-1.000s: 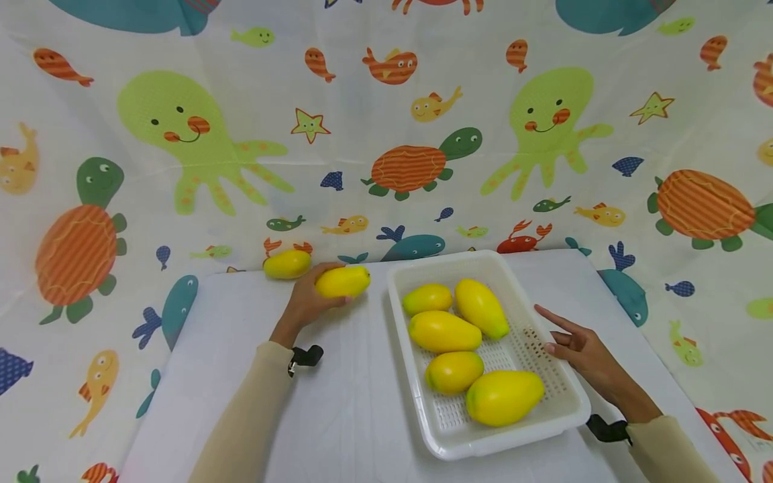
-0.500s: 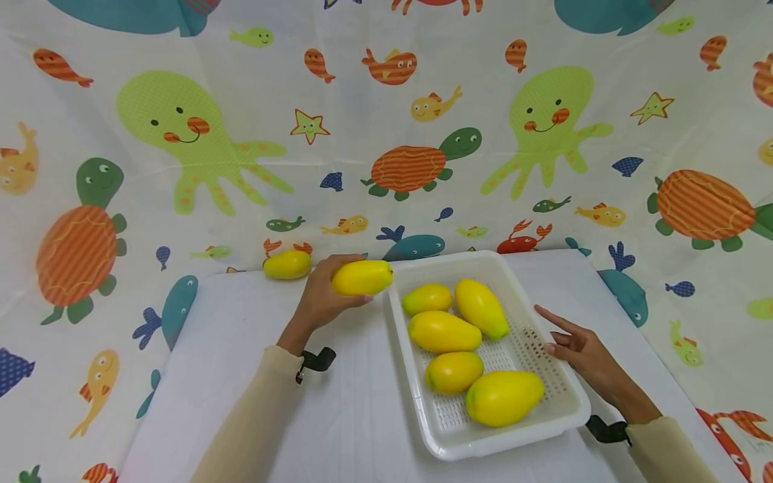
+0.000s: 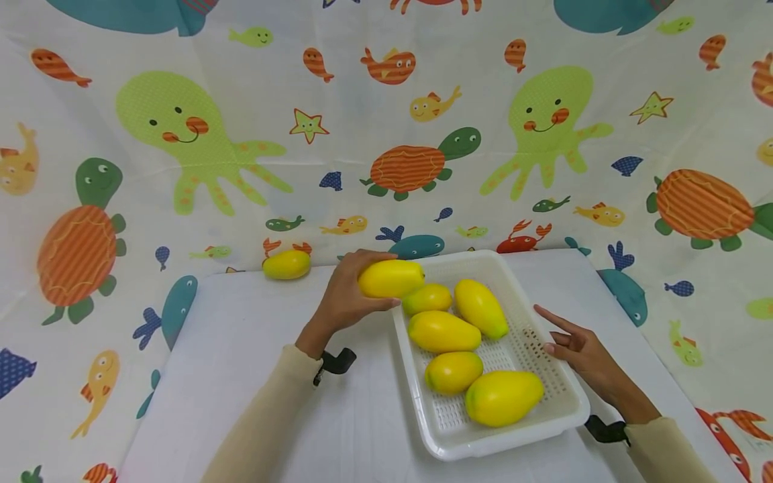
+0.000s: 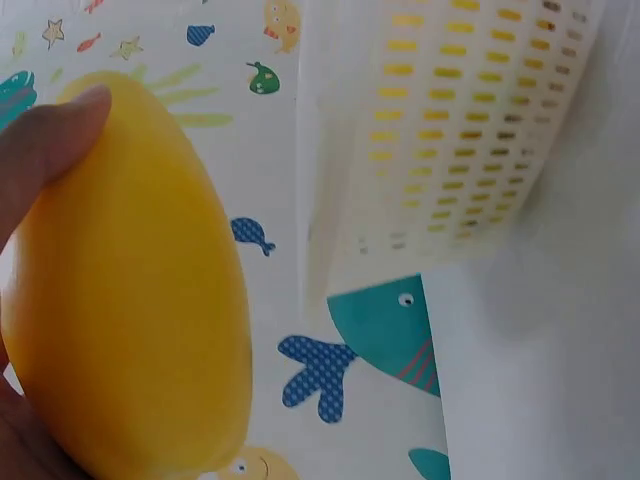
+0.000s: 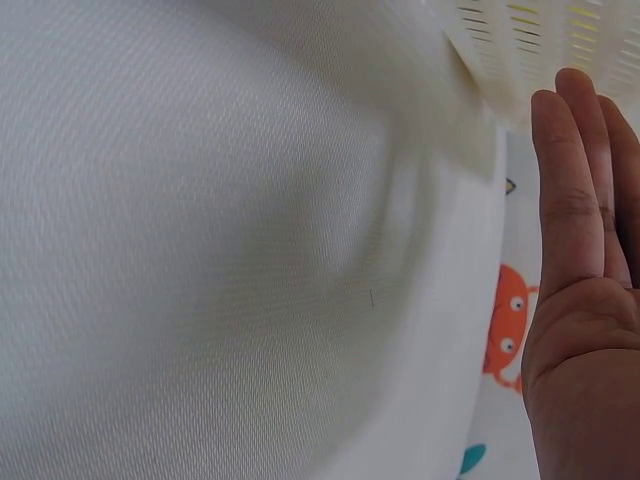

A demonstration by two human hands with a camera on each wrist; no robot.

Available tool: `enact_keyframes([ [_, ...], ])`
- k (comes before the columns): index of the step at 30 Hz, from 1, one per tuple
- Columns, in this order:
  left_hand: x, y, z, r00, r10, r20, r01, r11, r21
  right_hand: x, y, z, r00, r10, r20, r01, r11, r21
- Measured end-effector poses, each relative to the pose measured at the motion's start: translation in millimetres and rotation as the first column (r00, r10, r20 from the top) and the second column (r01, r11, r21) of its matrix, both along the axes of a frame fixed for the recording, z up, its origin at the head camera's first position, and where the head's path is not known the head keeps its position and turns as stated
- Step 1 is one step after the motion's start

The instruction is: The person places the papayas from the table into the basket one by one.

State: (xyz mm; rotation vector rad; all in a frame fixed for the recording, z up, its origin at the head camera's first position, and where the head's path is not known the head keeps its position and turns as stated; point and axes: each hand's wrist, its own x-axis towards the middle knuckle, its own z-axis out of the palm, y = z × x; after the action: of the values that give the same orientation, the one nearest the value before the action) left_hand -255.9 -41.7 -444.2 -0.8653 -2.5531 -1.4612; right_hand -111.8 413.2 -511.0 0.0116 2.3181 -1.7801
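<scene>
In the head view, my left hand (image 3: 350, 288) grips a yellow mango (image 3: 392, 279), thumb on one side and fingers on the other. The mango is over the far left corner of a white perforated plastic basket (image 3: 423, 429). In the left wrist view the held mango (image 4: 130, 280) appears large beside the basket's slotted wall (image 4: 450, 130). Several more yellow mangoes, such as a big one (image 3: 504, 398) near the front, lie inside the basket. My right hand (image 3: 582, 355) rests at the basket's right rim; its fingers (image 5: 570, 190) look straight in the right wrist view.
Another yellow mango (image 3: 286, 265) lies at the table's back left edge. A white cloth covers the table (image 3: 241, 335). Behind it hangs a curtain (image 3: 338, 60) printed with sea animals.
My left hand has carried the mango rightward from the table's back left to over the basket's far left corner. The right hand and the basket have stayed in place.
</scene>
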Motion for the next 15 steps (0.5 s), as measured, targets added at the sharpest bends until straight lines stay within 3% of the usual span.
enact_keyframes([
  [15,13.5,46,9.0,0.993,-0.103,-0.053,0.102,0.994,-0.031,-0.1,0,0.1,1.000,-0.008,0.007,0.008,1.000,0.011],
])
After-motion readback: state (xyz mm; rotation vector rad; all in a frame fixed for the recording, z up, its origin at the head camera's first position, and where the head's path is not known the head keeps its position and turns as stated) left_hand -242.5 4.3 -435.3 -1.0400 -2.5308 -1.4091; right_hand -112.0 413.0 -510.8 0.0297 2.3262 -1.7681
